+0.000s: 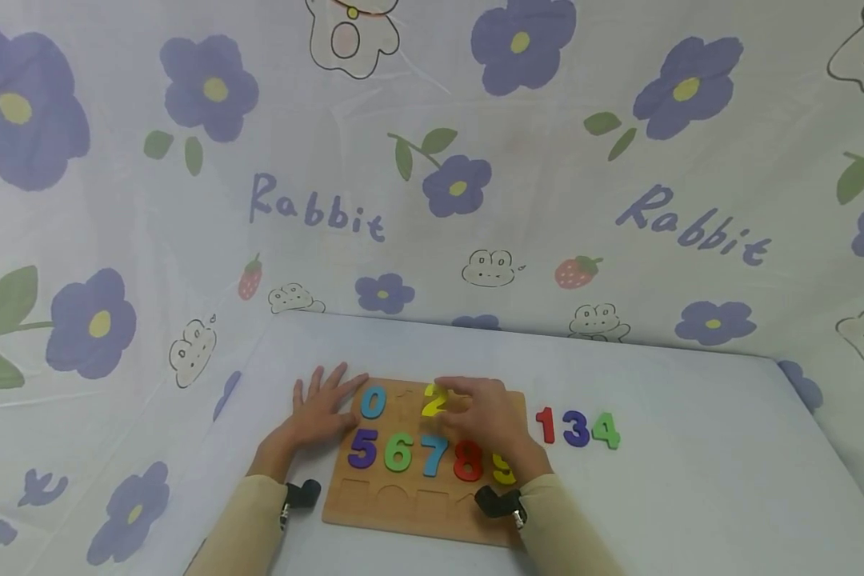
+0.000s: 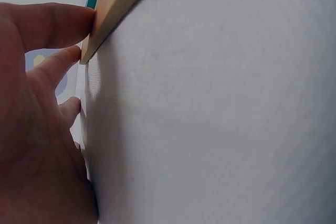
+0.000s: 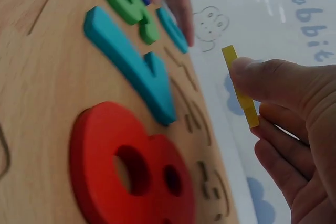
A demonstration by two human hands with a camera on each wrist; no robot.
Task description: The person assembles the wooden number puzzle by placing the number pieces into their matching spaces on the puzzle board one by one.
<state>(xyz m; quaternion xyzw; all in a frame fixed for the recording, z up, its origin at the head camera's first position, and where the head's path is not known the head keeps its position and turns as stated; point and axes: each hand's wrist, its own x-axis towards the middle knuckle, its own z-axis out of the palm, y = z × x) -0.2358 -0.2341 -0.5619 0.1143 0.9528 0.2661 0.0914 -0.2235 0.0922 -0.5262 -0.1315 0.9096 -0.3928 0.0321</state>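
A wooden number board (image 1: 340, 510) lies on the white table. My right hand (image 1: 491, 418) pinches a yellow number 2 (image 1: 433, 402) between thumb and fingers. In the right wrist view the yellow 2 (image 3: 240, 86) is seen edge-on, held apart from the board. My left hand (image 1: 318, 418) touches the board's left edge, its fingers spread and its thumb against the wood. Blue 0 (image 1: 373, 402) sits in the upper row. Purple 5 (image 1: 362, 450), green 6 (image 1: 398, 453), blue 7 (image 1: 434, 457), red 8 (image 1: 468, 460) and a partly covered yellow 9 (image 1: 502, 470) lie below.
To the right of the board, a red 1 (image 1: 546, 426), a purple 3 (image 1: 576, 429) and a green 4 (image 1: 606, 431) lie on the table. Shaped recesses (image 1: 392, 500) run along the board's near side. A flower-patterned cloth (image 1: 432, 240) hangs behind the table.
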